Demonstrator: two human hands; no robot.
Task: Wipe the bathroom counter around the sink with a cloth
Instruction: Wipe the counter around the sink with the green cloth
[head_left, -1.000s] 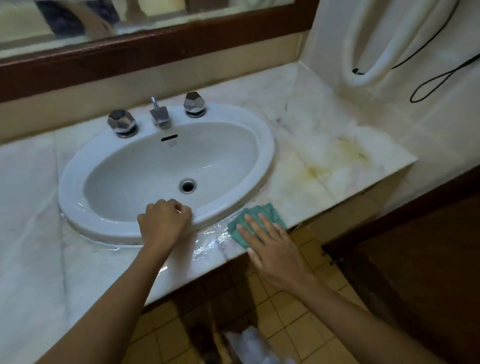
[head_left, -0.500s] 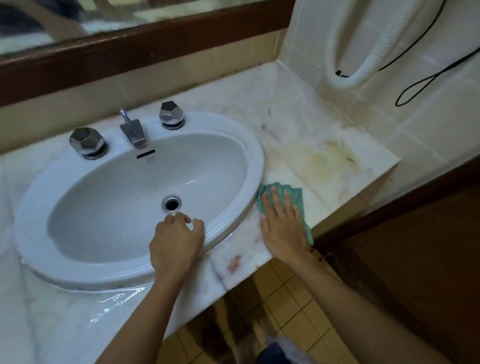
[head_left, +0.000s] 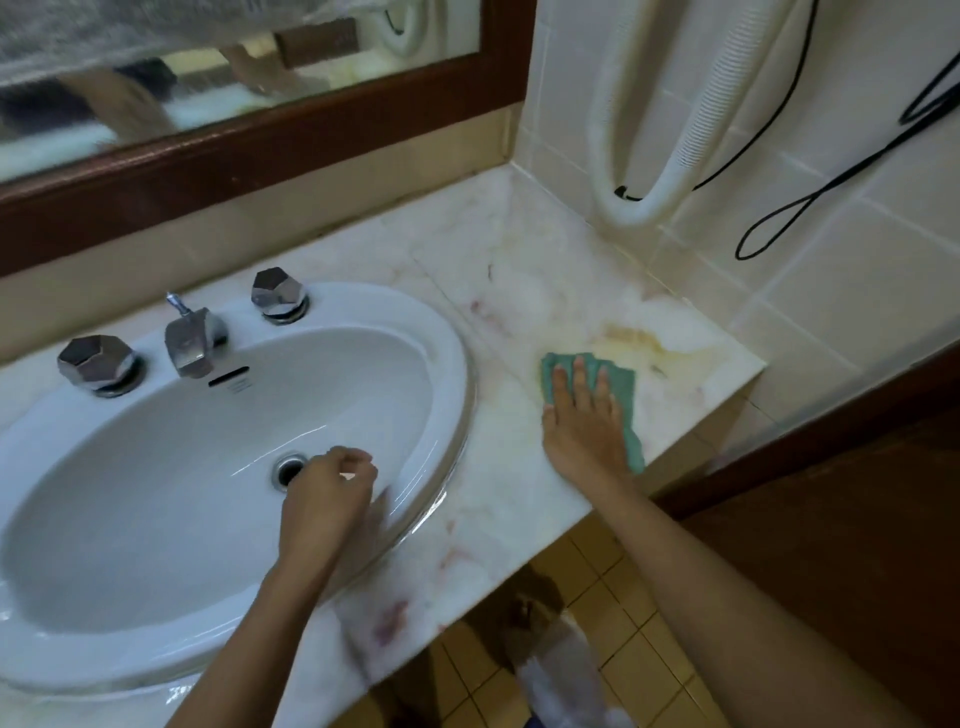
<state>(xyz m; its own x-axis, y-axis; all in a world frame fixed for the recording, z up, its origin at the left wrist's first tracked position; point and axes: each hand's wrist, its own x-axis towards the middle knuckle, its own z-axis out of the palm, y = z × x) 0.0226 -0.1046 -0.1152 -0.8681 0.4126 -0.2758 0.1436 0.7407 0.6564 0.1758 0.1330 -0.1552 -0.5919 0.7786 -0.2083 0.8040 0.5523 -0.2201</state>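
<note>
One cloth (head_left: 622, 383) under right hand (head_left: 584, 423), counter (head_left: 511, 501) edge near

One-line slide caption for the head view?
Right hand presses green cloth flat on marble counter beside sink; left hand curled over sink rim.

Seen on my remote feed: a wood-framed mirror (head_left: 234, 67) spans the back wall above a chrome spout (head_left: 189, 340), with a faceted left knob (head_left: 98, 364) and right knob (head_left: 278, 293). A white ribbed hose (head_left: 691, 130) loops down the tiled wall (head_left: 857, 286) beside a black cable (head_left: 810, 202). Below lie yellow floor tiles (head_left: 639, 649) and a crumpled plastic bag (head_left: 561, 675).
</note>
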